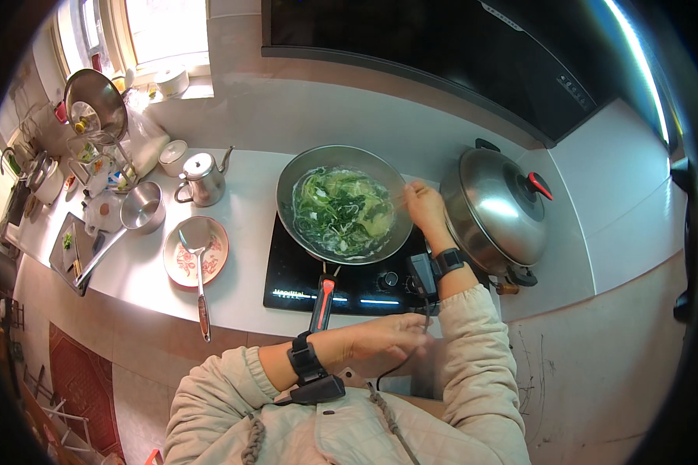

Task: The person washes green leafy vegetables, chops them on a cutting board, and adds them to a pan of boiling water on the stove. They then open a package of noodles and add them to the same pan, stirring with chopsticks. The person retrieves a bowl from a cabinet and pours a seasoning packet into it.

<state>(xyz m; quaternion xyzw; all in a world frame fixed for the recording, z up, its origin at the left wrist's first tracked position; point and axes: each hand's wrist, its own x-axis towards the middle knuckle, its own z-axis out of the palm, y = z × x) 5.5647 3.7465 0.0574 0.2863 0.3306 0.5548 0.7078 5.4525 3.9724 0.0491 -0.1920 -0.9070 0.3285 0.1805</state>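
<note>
On the black induction cooktop [288, 285] sits a frying pan [291, 232]. Leafy greens [343, 212] lie in its pale, frothy broth, with thin strands that look like noodles. At the pan's right rim, my right hand [426, 206] pinches thin brown sticks, apparently chopsticks [396, 200], blurred and pointing into the pan. My left hand [387, 338] hangs in front of the counter, below the cooktop's front edge. Its fingers are apart, slightly blurred, close to a black cable [396, 367]. The pan's black-and-red handle [324, 299] points toward me, left of that hand.
A large lidded steel pot [500, 206] stands close on the right. To the left are a patterned plate [174, 261] bearing a metal spatula [200, 290], a steel kettle [203, 183], a saucepan [142, 206] and a cutting board with a knife [70, 261]. A range hood [407, 46] hangs above.
</note>
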